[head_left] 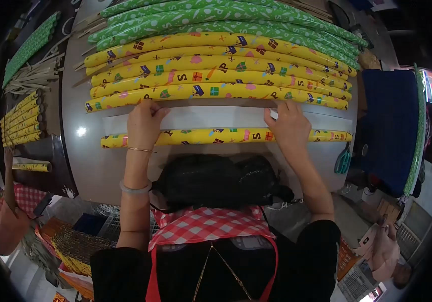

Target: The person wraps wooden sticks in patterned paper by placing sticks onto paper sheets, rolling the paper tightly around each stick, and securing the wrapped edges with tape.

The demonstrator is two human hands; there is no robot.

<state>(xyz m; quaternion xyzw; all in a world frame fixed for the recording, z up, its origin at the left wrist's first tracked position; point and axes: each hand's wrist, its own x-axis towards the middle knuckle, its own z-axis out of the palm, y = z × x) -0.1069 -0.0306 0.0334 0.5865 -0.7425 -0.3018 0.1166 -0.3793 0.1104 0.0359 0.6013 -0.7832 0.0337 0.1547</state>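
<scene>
A counter [82, 166] of green and yellow

Green rolls [216, 17] lie along the far side, with yellow rolls [211, 76] just in front of them. A black bag [216, 176] sits at the near edge. Between bag and pile stretches a flat white strip [216, 116], a single patterned front roll [211, 136] along its near side. The left hand [145, 122] and right hand [291, 125] reach over that roll to the strip's far edge, fingers bent; whether either grip is closed on anything, I cannot tell. A teal tool [343, 161] lies right of them.
</scene>
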